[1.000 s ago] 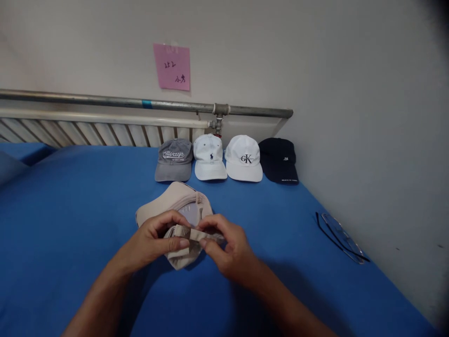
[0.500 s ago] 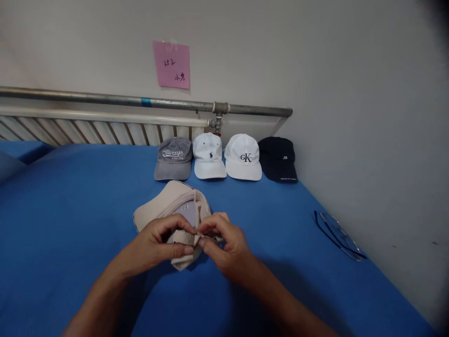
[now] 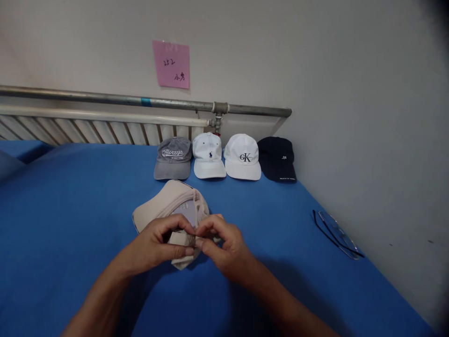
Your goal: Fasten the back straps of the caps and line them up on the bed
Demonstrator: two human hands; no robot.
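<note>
A beige baseball cap (image 3: 159,201) lies tipped on its side on the blue sheet, its brim to the upper left and its lined inside facing me. My left hand (image 3: 164,241) grips the cap's back strap (image 3: 179,238) between thumb and fingers. From the other side, my right hand (image 3: 222,243) pinches the strap close to its fastening, with thumb and forefinger almost meeting the left fingertips. The fingers cover most of the fastening, so its details are hidden.
Behind the beige cap stand a grey cap (image 3: 173,159), a pale cap (image 3: 209,157), a white cap (image 3: 242,157) and a black cap (image 3: 277,159) in a row. Eyeglasses (image 3: 338,236) lie near the right edge of the blue sheet (image 3: 70,224). A radiator (image 3: 105,128) runs along the wall.
My right fingertips have shifted slightly left along the strap, closer to my left hand. The strap between the hands has changed shape a little; the cap stays in place.
</note>
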